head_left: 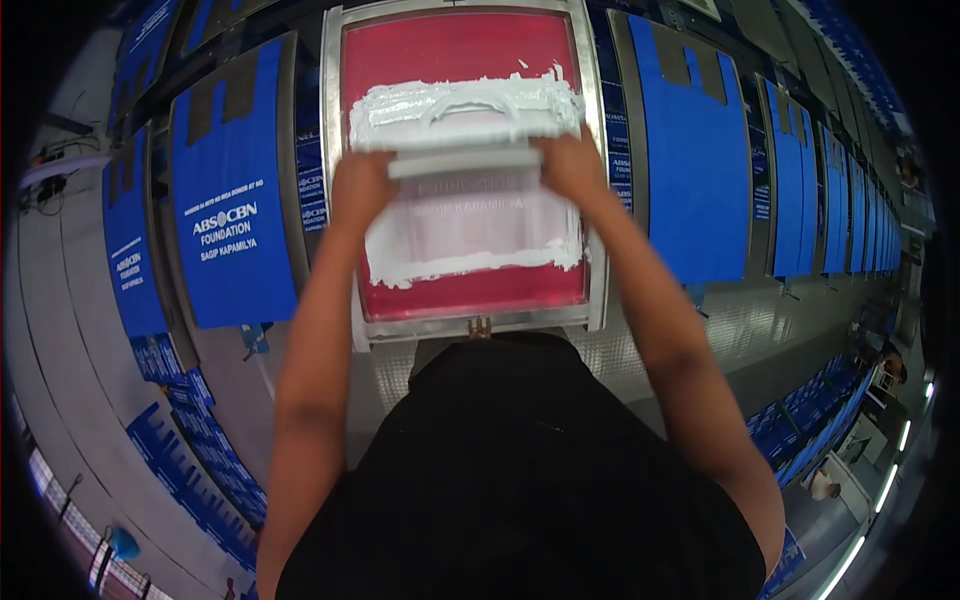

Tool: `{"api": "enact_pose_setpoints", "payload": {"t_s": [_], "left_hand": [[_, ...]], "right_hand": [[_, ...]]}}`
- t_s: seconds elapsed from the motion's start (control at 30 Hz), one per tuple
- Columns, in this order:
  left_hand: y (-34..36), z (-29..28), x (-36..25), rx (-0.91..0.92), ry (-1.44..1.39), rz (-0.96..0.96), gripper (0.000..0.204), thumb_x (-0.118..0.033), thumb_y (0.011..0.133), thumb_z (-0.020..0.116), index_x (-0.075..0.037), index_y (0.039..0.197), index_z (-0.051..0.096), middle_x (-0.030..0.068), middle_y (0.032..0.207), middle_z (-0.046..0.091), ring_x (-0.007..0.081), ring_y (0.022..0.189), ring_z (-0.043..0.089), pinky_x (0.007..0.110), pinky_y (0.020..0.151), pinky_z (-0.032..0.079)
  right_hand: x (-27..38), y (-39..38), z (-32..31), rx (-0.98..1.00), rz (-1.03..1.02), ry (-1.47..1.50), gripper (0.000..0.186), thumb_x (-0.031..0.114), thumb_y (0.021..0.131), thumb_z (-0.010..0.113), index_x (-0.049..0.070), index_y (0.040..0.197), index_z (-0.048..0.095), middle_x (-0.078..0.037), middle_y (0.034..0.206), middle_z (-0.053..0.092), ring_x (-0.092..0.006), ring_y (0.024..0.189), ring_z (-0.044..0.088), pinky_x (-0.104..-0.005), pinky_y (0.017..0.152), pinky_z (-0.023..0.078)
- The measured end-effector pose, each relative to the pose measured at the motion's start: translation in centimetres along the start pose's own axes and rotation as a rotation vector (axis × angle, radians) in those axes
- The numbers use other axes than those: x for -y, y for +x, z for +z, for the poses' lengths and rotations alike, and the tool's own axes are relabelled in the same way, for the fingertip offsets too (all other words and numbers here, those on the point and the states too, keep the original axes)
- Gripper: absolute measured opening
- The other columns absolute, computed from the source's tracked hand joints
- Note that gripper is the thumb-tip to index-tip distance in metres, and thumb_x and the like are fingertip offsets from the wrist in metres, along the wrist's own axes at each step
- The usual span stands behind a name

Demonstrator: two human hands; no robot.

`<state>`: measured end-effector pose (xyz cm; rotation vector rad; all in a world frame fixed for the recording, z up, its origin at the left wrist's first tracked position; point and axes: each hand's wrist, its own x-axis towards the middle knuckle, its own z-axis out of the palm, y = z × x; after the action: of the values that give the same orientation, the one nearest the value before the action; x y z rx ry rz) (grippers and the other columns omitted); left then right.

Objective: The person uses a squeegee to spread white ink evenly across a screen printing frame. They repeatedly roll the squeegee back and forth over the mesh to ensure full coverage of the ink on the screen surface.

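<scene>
A squeegee with a pale bar (465,162) lies crosswise over a screen printing frame. My left hand (366,186) is closed round its left end and my right hand (572,170) round its right end. The frame has a silvery metal border (333,200) and a red mesh (460,48). Thick white ink (400,100) spreads over the middle of the mesh, heaped in ridges beyond the squeegee. On the near side of the bar, a thin ink film (470,225) lets faint lettering show through. Both hands are slightly blurred.
Blue fabric bag panels with cut-out handles (235,190) lie on boards to the left. More blue panels (690,150) run in a long row to the right. A metal hinge or clip (480,326) sits at the frame's near edge. Other people (826,484) are far off at lower right.
</scene>
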<state>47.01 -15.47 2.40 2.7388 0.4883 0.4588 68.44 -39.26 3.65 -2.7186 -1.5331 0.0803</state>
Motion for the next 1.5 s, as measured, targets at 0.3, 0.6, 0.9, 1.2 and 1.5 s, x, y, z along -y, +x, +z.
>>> {"api": "enact_pose_setpoints", "payload": {"t_s": [0.3,0.6,0.9,1.2,1.5], "left_hand": [[-14.1,-2.8,-5.1,0.147,-0.094,-0.019,0.040,0.001,0.055,0.073,-0.008,0.093,0.067,0.0110,0.090,0.067,0.0316,0.087,0.061,0.045,0.085,0.041],[5.2,-2.8,0.0,0.182,-0.029,-0.132,0.030,-0.022,0.067,0.076,-0.008,0.093,0.073,0.0188,0.082,0.068,0.0344,0.078,0.067,0.042,0.074,0.053],[-14.7,-3.0,-6.5,0.183,-0.153,-0.034,0.037,0.001,0.056,0.068,-0.007,0.092,0.066,0.0097,0.086,0.065,0.0294,0.092,0.059,0.046,0.088,0.040],[5.9,-1.6,0.2,0.263,-0.039,-0.150,0.032,-0.020,0.067,0.076,-0.010,0.097,0.073,0.0158,0.084,0.070,0.0326,0.081,0.067,0.041,0.077,0.051],[3.0,-7.2,-1.9,-0.309,-0.015,-0.162,0.043,-0.029,0.077,0.076,-0.003,0.109,0.065,0.0151,0.102,0.068,0.0329,0.095,0.063,0.042,0.084,0.048]], "right_hand": [[5.0,-14.0,-4.0,0.168,-0.002,0.150,0.042,0.001,0.066,0.062,0.012,0.106,0.069,-0.010,0.095,0.070,-0.0266,0.096,0.065,-0.0560,0.112,0.024],[-1.3,4.7,-3.0,0.089,-0.018,-0.009,0.043,0.011,0.068,0.064,0.017,0.110,0.067,-0.014,0.084,0.069,-0.0296,0.086,0.066,-0.0490,0.105,0.034],[5.7,-15.4,-4.4,0.230,0.046,0.153,0.038,-0.003,0.067,0.058,0.012,0.101,0.069,-0.010,0.091,0.070,-0.0267,0.092,0.065,-0.0578,0.111,0.024],[-1.4,4.3,-3.1,0.186,0.019,-0.033,0.041,0.012,0.068,0.062,0.017,0.108,0.068,-0.009,0.093,0.070,-0.0264,0.096,0.066,-0.0556,0.104,0.032],[-2.6,12.0,-11.1,0.276,-0.045,0.052,0.059,0.009,0.064,0.056,0.009,0.122,0.063,-0.017,0.118,0.063,-0.0327,0.105,0.062,-0.0382,0.093,0.049]]}}
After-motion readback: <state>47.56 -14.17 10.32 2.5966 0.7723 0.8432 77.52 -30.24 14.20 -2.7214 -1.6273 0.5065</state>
